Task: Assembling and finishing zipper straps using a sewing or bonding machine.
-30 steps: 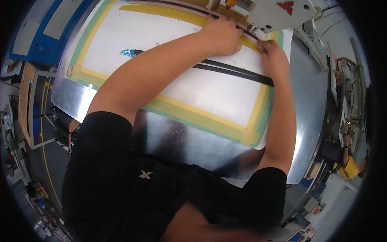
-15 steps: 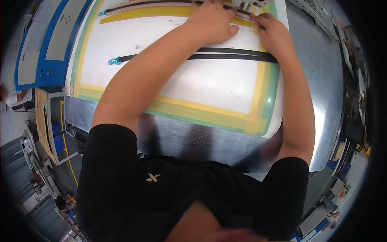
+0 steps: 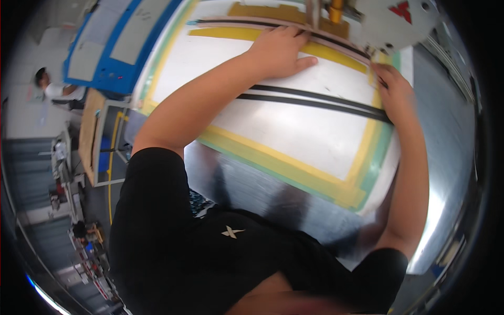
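Note:
A long black strip in a pinkish channel (image 3: pixel 231 22) runs across the far part of the white work sheet (image 3: pixel 294 134). My left hand (image 3: pixel 278 52) lies palm down with its fingertips on this strip and its thumb stretched out to the side. At the strip's right end, my right hand (image 3: pixel 397 94) is closed with the fingers pinching the black strip, partly hidden by the hand. A yellow curved band (image 3: pixel 336 54) lies just nearer than the channel. Closer to me lie two black strips (image 3: pixel 315 95), side by side, partly under my left forearm.
A white machine head (image 3: pixel 394 26) and a brass-coloured rod (image 3: pixel 336 11) stand over the far right of the sheet. Yellow and green tape (image 3: pixel 294 165) borders the sheet on a metal table (image 3: pixel 252 178). A blue cabinet (image 3: pixel 126 50) stands far left, with a person (image 3: pixel 60 92) beyond.
The view has tilted and shifted, so the sheet sits lower and further right and more of the machine shows. Both hands keep their places on the far strip.

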{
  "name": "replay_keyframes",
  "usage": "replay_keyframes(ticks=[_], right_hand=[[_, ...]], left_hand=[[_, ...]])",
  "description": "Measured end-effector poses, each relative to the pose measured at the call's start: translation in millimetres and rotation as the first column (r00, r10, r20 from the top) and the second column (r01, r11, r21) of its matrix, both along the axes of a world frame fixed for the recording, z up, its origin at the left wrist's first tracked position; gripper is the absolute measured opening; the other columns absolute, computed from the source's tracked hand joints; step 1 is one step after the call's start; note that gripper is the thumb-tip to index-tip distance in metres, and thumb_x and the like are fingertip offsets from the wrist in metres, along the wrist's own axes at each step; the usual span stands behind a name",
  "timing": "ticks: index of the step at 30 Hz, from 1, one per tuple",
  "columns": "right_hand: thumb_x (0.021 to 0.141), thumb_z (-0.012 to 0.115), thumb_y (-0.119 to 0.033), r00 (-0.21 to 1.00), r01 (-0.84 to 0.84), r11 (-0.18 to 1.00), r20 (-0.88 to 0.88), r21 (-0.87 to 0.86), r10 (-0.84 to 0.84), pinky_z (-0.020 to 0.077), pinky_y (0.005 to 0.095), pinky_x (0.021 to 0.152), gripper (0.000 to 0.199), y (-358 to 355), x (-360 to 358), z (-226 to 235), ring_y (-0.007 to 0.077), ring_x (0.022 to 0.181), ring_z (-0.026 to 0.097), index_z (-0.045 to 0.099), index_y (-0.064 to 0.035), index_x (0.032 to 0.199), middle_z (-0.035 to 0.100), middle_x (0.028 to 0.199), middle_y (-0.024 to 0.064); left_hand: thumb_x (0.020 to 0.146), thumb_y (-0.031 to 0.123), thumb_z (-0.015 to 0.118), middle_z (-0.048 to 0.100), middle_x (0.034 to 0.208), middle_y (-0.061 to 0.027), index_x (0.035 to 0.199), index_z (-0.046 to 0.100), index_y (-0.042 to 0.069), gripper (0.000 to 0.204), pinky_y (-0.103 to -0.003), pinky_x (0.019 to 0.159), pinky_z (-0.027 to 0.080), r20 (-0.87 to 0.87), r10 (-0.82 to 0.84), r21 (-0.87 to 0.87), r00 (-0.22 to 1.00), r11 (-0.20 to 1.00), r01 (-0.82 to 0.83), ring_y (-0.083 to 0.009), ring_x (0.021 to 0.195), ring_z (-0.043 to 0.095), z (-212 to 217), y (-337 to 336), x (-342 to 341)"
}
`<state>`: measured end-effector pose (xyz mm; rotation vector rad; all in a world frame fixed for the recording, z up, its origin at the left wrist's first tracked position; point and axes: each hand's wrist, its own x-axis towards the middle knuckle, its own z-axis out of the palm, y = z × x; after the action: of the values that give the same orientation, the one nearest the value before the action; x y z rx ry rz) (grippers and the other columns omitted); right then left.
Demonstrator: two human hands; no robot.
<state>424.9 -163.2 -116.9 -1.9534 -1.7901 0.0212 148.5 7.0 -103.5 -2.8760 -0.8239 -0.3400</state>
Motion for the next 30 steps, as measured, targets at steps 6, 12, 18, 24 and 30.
replay_keyframes(ticks=[6, 12, 18, 24, 30], right_hand=[[0.088, 0.056, -0.001, 0.997, 0.05, 0.998, -0.048, -0.05, -0.052, 0.0539, 0.0428, 0.097, 0.043, 5.1, -12.8, 13.6, 0.0338, 0.111, 0.066, 0.071, -0.0129, 0.127, 0.068, 0.129, 0.0067], [0.09, 0.057, -0.003, 0.998, 0.063, 0.998, 0.025, 0.001, -0.063, 0.0561, 0.0441, 0.089, 0.039, 10.3, -16.0, 6.1, 0.0344, 0.102, 0.068, 0.071, -0.0138, 0.125, 0.068, 0.12, 0.0085], [0.092, 0.06, -0.007, 0.997, 0.069, 0.994, 0.046, -0.081, -0.065, 0.0573, 0.0425, 0.089, 0.04, 9.8, -23.7, 15.3, 0.0318, 0.104, 0.069, 0.069, -0.0147, 0.13, 0.067, 0.125, 0.0049], [0.092, 0.064, -0.01, 0.998, 0.059, 0.997, 0.041, -0.053, -0.056, 0.0571, 0.0427, 0.09, 0.04, 0.2, -18.5, 20.4, 0.0323, 0.106, 0.069, 0.068, -0.0139, 0.131, 0.065, 0.129, 0.0074], [0.091, 0.07, -0.014, 0.994, 0.068, 0.992, -0.082, -0.105, -0.077, 0.054, 0.0439, 0.095, 0.039, -10.3, -18.3, 34.1, 0.0382, 0.11, 0.066, 0.064, -0.0046, 0.128, 0.064, 0.123, 0.0162]], left_hand=[[0.104, 0.043, 0.049, 0.068, 0.127, -0.0251, 0.124, 0.071, 0.003, 0.051, -0.049, 0.105, 0.049, 0.076, 0.566, -0.17, 0.821, 0.819, -0.549, -0.0418, 0.119, 0.064, 22.6, 100.5, -120.5], [0.106, 0.05, 0.044, 0.066, 0.13, -0.0262, 0.126, 0.068, 0.004, 0.055, -0.05, 0.106, 0.049, -0.088, 0.684, 0.019, 0.725, 0.728, -0.685, -0.0438, 0.121, 0.062, 16.7, 189.0, -171.0], [0.108, 0.052, 0.036, 0.073, 0.111, -0.0243, 0.106, 0.076, 0.003, 0.063, -0.053, 0.097, 0.052, -0.071, 0.762, 0.035, 0.643, 0.646, -0.762, -0.0437, 0.108, 0.068, 52.1, 163.3, -155.6], [0.108, 0.043, 0.045, 0.07, 0.094, -0.0282, 0.092, 0.07, -0.004, 0.055, -0.055, 0.081, 0.048, 0.373, 0.608, -0.042, 0.701, 0.766, -0.642, -0.0492, 0.089, 0.065, 93.7, 88.5, -214.2], [0.106, 0.028, 0.057, 0.054, 0.07, -0.0232, 0.077, 0.056, -0.006, 0.045, -0.043, 0.064, 0.042, 0.515, 0.575, -0.168, 0.635, 0.795, -0.583, -0.0291, 0.063, 0.05, 63.7, 11.4, -309.1]])
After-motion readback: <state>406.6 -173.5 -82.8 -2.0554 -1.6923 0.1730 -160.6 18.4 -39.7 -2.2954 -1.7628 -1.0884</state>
